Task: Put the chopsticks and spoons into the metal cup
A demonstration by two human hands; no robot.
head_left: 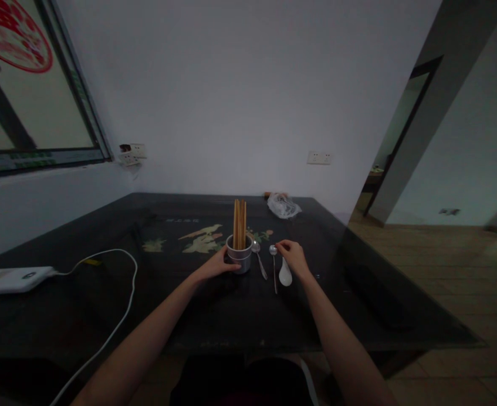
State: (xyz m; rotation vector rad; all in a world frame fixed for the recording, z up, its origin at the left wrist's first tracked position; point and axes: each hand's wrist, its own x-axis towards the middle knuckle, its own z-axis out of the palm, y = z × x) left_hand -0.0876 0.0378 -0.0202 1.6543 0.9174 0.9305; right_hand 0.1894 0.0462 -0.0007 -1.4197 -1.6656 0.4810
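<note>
A small metal cup (pixel 240 258) stands on the dark table (pixel 189 304) with several wooden chopsticks (pixel 239 223) upright in it. My left hand (pixel 217 265) rests against the cup's left side, fingers curved round its base. Right of the cup lie a metal spoon (pixel 258 256), a second metal spoon (pixel 274 264) and a white ceramic spoon (pixel 285 275). My right hand (pixel 294 256) sits over the white spoon, its fingertips pinched at the bowl of the second metal spoon.
A white device (pixel 12 279) with a white cable (pixel 124 293) lies at the table's left. A crumpled clear plastic bag (pixel 283 206) sits at the far edge. A painted bird motif (pixel 204 239) shows under the glass. Wooden floor and a doorway (pixel 394 141) lie to the right.
</note>
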